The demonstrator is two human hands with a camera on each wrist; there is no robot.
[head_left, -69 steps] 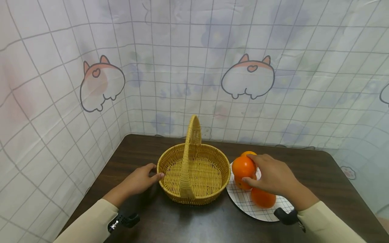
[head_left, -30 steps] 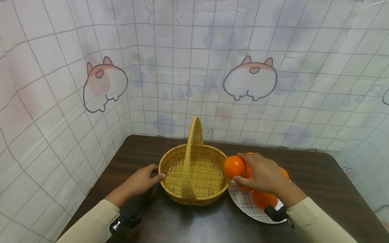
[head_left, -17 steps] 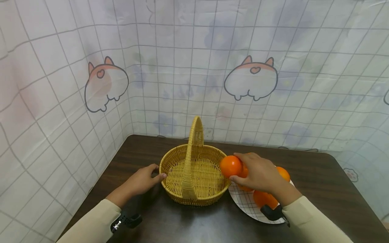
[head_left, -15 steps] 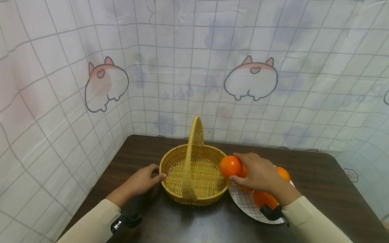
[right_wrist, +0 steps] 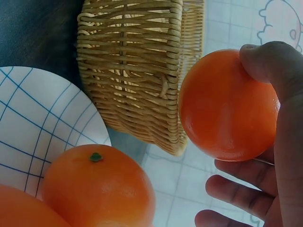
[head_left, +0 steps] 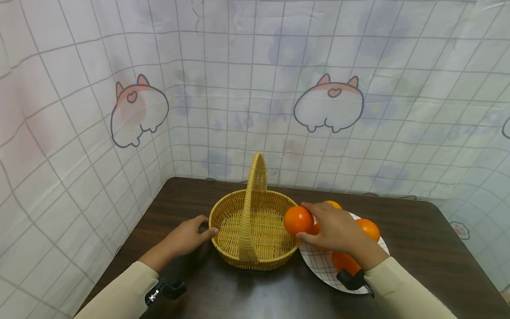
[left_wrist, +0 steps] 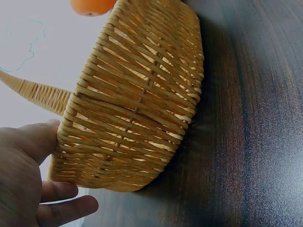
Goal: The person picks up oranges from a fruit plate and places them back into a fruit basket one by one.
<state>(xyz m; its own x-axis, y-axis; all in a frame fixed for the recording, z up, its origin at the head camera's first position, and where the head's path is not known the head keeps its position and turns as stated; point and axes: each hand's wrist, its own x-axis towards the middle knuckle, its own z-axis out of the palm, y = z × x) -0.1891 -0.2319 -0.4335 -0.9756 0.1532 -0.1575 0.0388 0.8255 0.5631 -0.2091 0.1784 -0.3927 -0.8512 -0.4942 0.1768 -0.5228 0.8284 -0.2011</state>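
Note:
My right hand holds an orange between thumb and fingers, at the right rim of a yellow wicker basket. In the right wrist view the held orange overlaps the basket's rim, with the thumb on its upper side. My left hand pinches the basket's left rim, thumb over the edge and fingers outside. The left wrist view shows the thumb at the rim of the woven wall. No fruit shows inside the basket, whose tall handle arches across it.
To the basket's right, a white plate with a dark grid pattern bears several oranges, partly hidden by the right hand and arm. Both stand on a dark wooden table. A grid-patterned cloth hangs behind and at the sides.
My right hand has carried the orange left, from above the plate to the basket's right rim. The left hand stays at the basket's left rim. The view has shifted slightly.

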